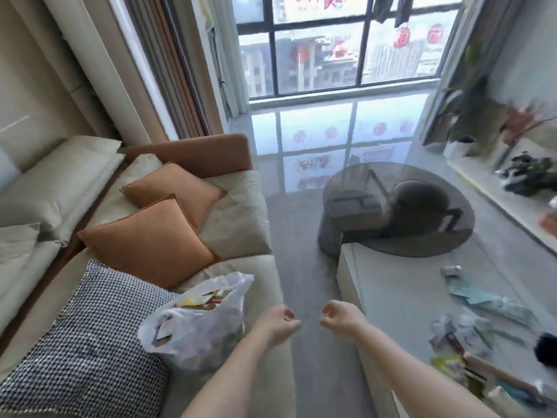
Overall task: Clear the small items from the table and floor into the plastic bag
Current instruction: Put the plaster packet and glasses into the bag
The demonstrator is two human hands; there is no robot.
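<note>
While both arms reach forward over the grey floor (304, 267), the left hand (278, 322) and right hand (340, 316) hover close together, fingers loosely curled and holding nothing. The plastic bag (196, 321), its mouth agape and wrappers inside, sits on the sofa (241, 212) beside a checked cushion (90, 342). Crumpled litter (464, 330) lies on the white table (391, 285) at right.

Single head-worn wide-angle view, looking forward and down from close above both hands, left hand (278, 322), right hand (340, 318), window (340, 46) far beyond them.
</note>
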